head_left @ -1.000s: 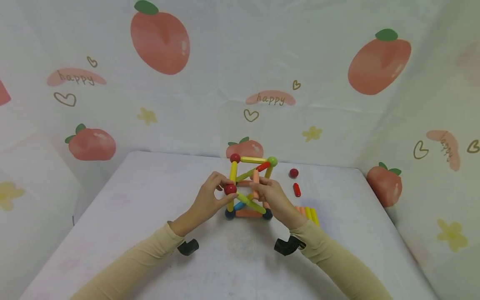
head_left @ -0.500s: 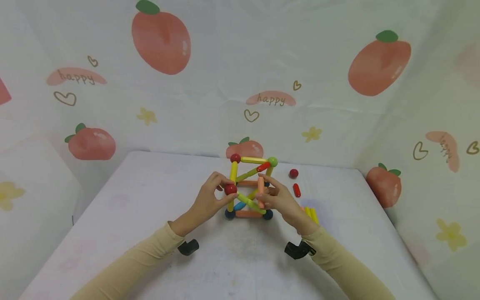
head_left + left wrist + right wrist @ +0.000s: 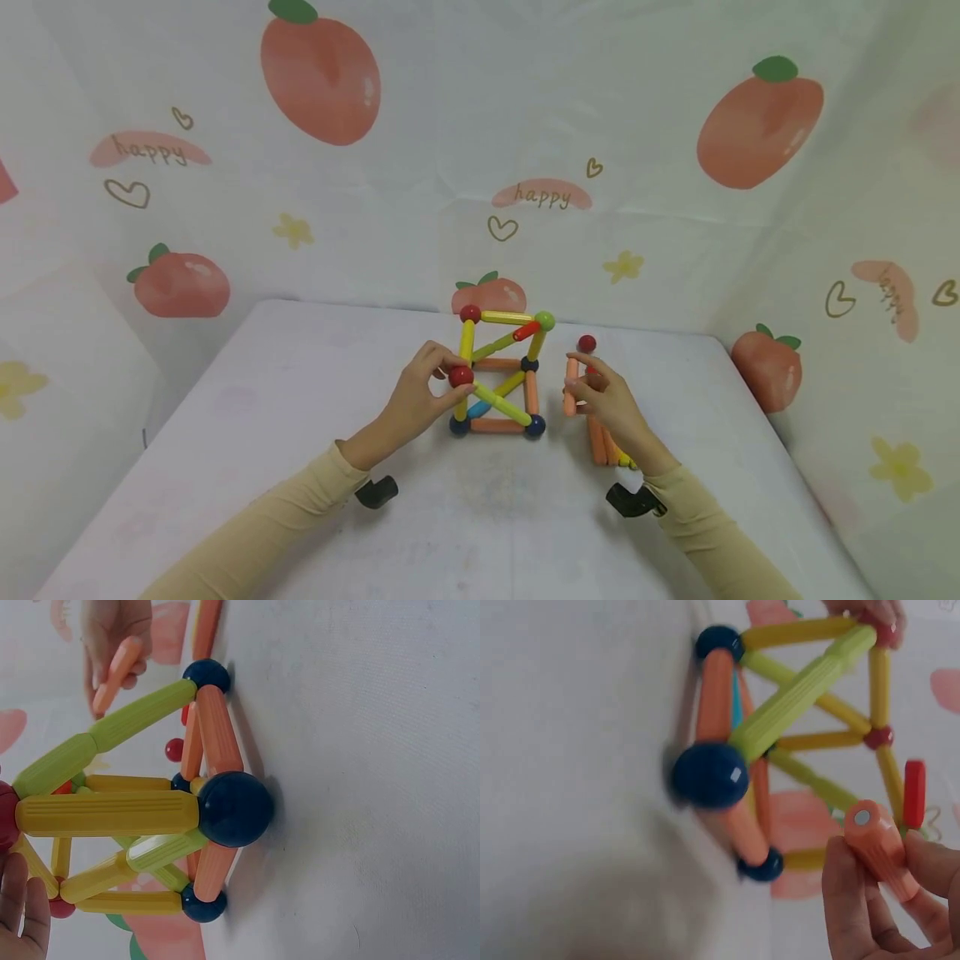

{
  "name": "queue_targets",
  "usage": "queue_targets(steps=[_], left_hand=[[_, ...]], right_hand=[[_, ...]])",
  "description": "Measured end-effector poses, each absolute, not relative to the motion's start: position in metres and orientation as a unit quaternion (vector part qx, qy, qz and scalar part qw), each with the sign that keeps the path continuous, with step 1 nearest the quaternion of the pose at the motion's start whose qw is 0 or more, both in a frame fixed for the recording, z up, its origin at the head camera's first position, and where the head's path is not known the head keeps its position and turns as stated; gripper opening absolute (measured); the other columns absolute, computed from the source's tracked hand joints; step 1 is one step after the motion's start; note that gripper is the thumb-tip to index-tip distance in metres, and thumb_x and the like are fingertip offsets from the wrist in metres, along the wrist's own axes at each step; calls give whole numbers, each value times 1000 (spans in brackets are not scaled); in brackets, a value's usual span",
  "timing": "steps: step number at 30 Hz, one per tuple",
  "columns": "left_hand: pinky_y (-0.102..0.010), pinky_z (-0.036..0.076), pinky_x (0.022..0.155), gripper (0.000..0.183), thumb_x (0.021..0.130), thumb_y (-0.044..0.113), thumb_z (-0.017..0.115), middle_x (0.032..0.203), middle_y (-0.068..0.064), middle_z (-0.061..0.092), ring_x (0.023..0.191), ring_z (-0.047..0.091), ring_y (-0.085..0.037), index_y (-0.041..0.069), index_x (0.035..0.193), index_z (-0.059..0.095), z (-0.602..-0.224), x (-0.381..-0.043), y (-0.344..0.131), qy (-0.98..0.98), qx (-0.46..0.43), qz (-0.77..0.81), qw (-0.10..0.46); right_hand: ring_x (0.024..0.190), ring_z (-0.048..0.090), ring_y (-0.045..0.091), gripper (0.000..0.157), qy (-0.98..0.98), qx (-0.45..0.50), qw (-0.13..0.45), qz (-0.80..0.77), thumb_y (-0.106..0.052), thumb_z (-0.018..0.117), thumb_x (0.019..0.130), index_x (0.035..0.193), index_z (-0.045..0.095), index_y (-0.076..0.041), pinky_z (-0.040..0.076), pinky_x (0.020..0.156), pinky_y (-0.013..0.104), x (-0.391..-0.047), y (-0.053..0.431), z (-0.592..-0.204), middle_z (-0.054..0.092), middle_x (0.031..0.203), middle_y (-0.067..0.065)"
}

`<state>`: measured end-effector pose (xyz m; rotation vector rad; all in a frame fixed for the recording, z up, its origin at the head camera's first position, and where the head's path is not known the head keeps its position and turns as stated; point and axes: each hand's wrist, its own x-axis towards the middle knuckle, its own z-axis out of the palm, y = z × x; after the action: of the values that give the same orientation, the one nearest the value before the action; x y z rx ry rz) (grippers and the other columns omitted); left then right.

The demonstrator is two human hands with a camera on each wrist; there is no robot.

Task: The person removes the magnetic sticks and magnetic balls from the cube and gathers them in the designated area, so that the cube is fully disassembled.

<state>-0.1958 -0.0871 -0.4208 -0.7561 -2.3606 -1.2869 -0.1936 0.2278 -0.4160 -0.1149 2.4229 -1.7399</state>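
Note:
A frame of magnetic rods and balls stands mid-table, with dark blue balls [image 3: 236,809] at its base joined by orange rods [image 3: 498,426]. Yellow rods [image 3: 109,813] rise from the base, and lime rods [image 3: 802,690] run diagonally. At the near upper left corner, my left hand [image 3: 420,387] pinches a red ball [image 3: 461,377] between thumb and fingers. To the right of the frame, apart from it, my right hand [image 3: 611,404] holds a loose orange rod [image 3: 881,851] upright between thumb and fingers; its magnet end shows in the right wrist view. A green ball [image 3: 544,321] sits at the far upper right corner.
Right of the frame lie a loose red ball [image 3: 587,342] and, partly behind my right hand, a row of orange rods [image 3: 597,442] and yellow rods [image 3: 625,458]. A short red rod [image 3: 527,331] juts from the green ball. A printed cloth [image 3: 420,125] hangs behind the table.
My right hand has drawn away from the frame to the right, carrying the orange rod. My left hand stays on the red ball, and the frame stands as before.

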Motion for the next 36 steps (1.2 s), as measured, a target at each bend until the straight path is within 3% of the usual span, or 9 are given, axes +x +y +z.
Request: queue_targets(steps=[5, 10, 17, 20, 26, 36], left_hand=[[-30, 55, 79, 31, 83, 20, 81, 104, -3, 59, 94, 56, -12, 10, 108, 64, -421, -197, -87, -830, -268, -455, 176], [-40, 57, 80, 31, 83, 20, 80, 104, -4, 59, 94, 56, -13, 9, 108, 64, -420, -197, -88, -832, -265, -457, 172], [-34, 57, 79, 31, 83, 20, 81, 104, -3, 59, 94, 56, -12, 10, 107, 63, -422, -198, -87, -833, -264, -453, 175], [-32, 56, 79, 31, 83, 20, 81, 104, -3, 59, 94, 56, -12, 10, 107, 63, -423, -198, -87, -832, -267, -453, 178], [-38, 57, 80, 31, 83, 20, 81, 104, -3, 59, 94, 56, -12, 10, 107, 63, -422, -198, -87, -831, -266, -456, 177], [-25, 54, 79, 31, 83, 20, 81, 103, -2, 59, 94, 56, -11, 11, 107, 63, -423, -197, -88, -829, -271, -455, 180]], right_hand=[[85, 65, 13, 52, 838, -37, 61, -541, -27, 65, 96, 143, 48, -13, 59, 80, 29, -193, 248, -423, 65, 97, 12], [94, 61, 22, 49, 876, -25, 57, -478, -28, 70, 92, 137, 56, -14, 48, 86, 28, -197, 264, -434, 66, 107, 15], [95, 59, 25, 47, 888, -46, 64, -454, -23, 74, 89, 133, 60, -13, 46, 84, 30, -202, 272, -446, 67, 107, 14], [98, 60, 24, 46, 891, -71, 60, -445, -22, 74, 89, 132, 61, -11, 48, 89, 32, -202, 273, -449, 66, 108, 14], [106, 59, 24, 44, 893, -97, 67, -434, -23, 73, 90, 131, 61, -11, 48, 99, 41, -203, 276, -455, 66, 115, 14], [101, 60, 22, 47, 901, -92, 94, -413, -28, 72, 91, 132, 61, -8, 48, 89, 30, -205, 278, -460, 66, 119, 14]])
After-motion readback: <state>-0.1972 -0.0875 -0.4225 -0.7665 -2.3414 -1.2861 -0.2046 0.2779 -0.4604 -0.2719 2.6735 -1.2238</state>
